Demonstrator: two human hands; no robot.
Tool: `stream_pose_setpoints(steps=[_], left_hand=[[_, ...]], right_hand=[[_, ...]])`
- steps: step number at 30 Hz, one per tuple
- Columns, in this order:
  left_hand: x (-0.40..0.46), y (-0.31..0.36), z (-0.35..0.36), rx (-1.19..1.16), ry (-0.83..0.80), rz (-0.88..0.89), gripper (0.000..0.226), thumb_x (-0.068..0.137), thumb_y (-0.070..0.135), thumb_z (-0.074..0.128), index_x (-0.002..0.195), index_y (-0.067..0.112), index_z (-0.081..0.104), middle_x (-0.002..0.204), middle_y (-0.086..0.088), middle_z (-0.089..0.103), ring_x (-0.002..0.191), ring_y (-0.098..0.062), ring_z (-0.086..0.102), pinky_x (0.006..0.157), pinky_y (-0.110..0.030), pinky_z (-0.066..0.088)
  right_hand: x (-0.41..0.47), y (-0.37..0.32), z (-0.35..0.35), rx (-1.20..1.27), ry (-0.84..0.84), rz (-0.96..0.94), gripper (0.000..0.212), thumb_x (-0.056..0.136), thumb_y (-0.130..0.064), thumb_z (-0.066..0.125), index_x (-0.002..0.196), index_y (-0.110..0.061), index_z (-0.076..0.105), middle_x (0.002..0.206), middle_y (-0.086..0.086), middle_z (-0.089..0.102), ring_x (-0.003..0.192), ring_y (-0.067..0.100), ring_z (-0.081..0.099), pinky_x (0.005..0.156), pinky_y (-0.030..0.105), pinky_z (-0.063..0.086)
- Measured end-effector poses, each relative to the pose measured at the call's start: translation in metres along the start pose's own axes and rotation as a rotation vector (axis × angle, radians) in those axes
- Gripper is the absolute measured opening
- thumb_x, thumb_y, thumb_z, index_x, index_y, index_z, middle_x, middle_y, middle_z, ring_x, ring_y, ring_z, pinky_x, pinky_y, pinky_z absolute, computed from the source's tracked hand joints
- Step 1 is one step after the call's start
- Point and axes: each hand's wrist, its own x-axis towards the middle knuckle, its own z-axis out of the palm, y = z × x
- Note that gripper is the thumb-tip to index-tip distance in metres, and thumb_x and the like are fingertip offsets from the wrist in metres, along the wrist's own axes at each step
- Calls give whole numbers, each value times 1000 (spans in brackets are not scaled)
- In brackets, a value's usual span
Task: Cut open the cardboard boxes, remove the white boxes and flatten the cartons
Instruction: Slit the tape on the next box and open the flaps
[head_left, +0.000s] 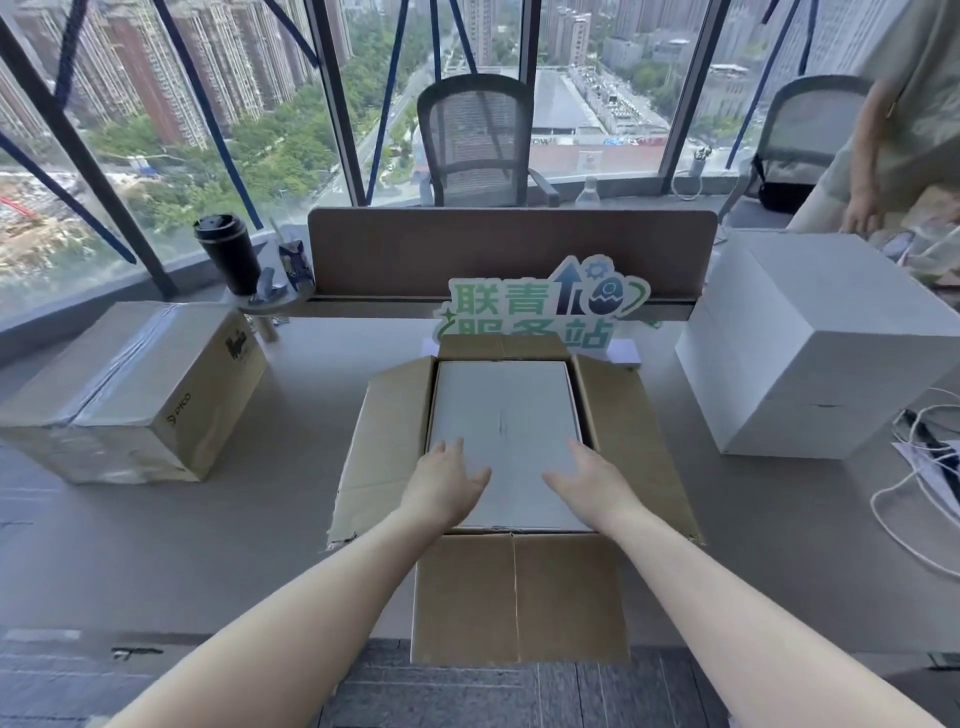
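Resting flat on the smooth white box (501, 415): left hand (447, 480), right hand (589, 478)

Person, head-camera view. Two forearms, bare from the lower frame edge to the wrists; no sleeve edge shows. Left hand (445, 480): bare, with a slim wrist, four fingers and a thumb showing. Right hand (589, 480): bare likewise. Both arms long and slender.

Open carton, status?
Left hand and right hand open, over white box. Box sits inside carton, flaps spread. Sealed carton left, untouched. Nothing blocking.
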Motion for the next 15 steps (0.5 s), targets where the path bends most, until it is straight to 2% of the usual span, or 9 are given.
stream_pose_setpoints(steps=[2, 4, 8, 11, 13, 15], left_hand=[[14, 6, -2, -18, -20, -105, 60, 97, 38, 46, 144, 4, 32, 147, -19, 35, 135, -36, 37, 105, -39, 34], [21, 12, 0, -15, -9, -176, 55, 95, 33, 45, 139, 2, 35, 145, -22, 35, 132, -38, 36, 104, -40, 34], [33, 24, 5, -41, 10, -311, 54, 90, 30, 47, 134, -1, 42, 137, -19, 41, 130, -36, 34, 104, -39, 33], [46, 25, -2, -73, -8, -375, 50, 82, 27, 44, 123, 0, 52, 127, -19, 52, 121, -34, 43, 98, -37, 34], [51, 27, -7, -101, -26, -393, 47, 79, 24, 42, 117, 1, 57, 119, -18, 57, 114, -34, 49, 92, -37, 37], [51, 29, -10, -146, -56, -397, 49, 75, 21, 40, 116, 1, 58, 120, -20, 57, 112, -36, 51, 91, -35, 40]], right_hand=[[11, -7, -4, 21, -6, 49, 49, 93, -31, 56, 139, -14, 47, 143, 6, 51, 129, 25, 48, 105, 34, 39], [18, -9, -5, 43, -24, 101, 51, 89, -33, 58, 138, -19, 47, 136, 5, 56, 122, 26, 53, 100, 37, 44], [31, -4, -2, -88, -32, 150, 70, 82, -28, 60, 144, -23, 29, 124, 10, 58, 109, 31, 58, 80, 34, 47], [36, -1, -3, -132, -42, 164, 78, 82, -25, 61, 148, -23, 20, 118, 8, 59, 96, 28, 58, 67, 31, 42], [41, 0, -2, -159, -53, 181, 82, 84, -23, 61, 152, -22, 15, 121, 9, 58, 98, 28, 57, 68, 30, 44], [45, -2, -2, -193, -76, 195, 89, 86, -20, 59, 156, -21, 4, 133, 12, 54, 113, 30, 57, 82, 30, 47]])
